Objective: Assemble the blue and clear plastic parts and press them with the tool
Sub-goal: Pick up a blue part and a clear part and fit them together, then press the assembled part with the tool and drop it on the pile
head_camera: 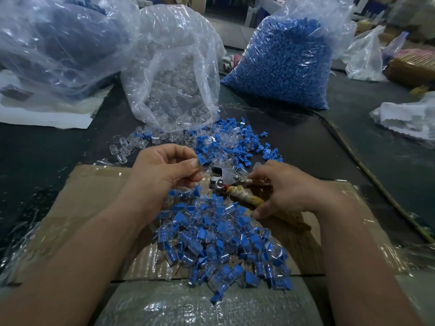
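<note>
A cardboard sheet (89, 196) covers the table (47, 149) across the lower frame, and a pile of assembled parts (223, 243) lies on it at lower centre. Just behind the pile lies the press tool (226, 182), its head beside the left hand (164, 175), which pinches an insert (202, 159), and its handles within the right hand (289, 189). Behind the tool, loose parts (235, 142) spread to the mouth of an open bag of shells (174, 74) at upper centre, with a full bag of inserts (282, 62) to its right and a large bag (58, 43) at upper left.

Single head-worn wide-angle view, facing forward and down, close over the bench (353, 147); forearms enter from the bottom edge.
</note>
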Tool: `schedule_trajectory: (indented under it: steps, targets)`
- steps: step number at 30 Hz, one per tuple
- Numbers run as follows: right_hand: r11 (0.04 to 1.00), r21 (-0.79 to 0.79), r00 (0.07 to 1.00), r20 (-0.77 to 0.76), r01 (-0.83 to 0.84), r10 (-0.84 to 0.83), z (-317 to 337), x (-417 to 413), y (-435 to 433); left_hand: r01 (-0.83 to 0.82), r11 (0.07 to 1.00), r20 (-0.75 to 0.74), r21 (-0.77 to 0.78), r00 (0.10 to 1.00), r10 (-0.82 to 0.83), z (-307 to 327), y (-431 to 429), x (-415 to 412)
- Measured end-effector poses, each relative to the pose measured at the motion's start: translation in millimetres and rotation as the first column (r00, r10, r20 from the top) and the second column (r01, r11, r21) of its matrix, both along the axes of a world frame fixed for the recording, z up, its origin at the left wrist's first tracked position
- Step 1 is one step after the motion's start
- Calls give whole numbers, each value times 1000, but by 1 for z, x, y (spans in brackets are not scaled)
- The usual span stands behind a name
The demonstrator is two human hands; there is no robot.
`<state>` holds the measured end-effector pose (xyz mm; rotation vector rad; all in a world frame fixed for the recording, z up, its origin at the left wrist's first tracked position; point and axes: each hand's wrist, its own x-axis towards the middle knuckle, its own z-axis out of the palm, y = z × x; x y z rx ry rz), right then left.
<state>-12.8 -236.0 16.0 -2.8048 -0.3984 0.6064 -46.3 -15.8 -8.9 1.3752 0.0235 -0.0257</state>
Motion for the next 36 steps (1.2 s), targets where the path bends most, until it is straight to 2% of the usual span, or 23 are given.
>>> schedule_trajectory:
  steps: [3,10,13,16,20,24,36]
  targets:
    - [1000,-3,998,63,-1,1,3,-1,2,-1,1000,1,-3,1000,1,0,1,0]
    - [992,-123,961,275,16,18,-6,-1,16,-11,1000,19,29,1000,11,-1,0,-1]
    - [992,-128,957,290,15,23,-10,1,16,-16,999,27,28,1000,15,0,-1,-1]
    - [999,-44,937,350,18,-2,-12,2,12,-37,999,39,19,999,37,0,-2,-1]
    - [984,176,879,473,-20,-67,-11,0,17,-84,996,65,16,994,83,0,-3,0]
    - [944,323,888,452,-73,-86,-12,-5,26,-131,990,117,49,985,125,0,-3,-1]
    - [942,298,921,388,-156,29,-15,-7,33,-236,966,221,109,953,208,-2,-4,0]
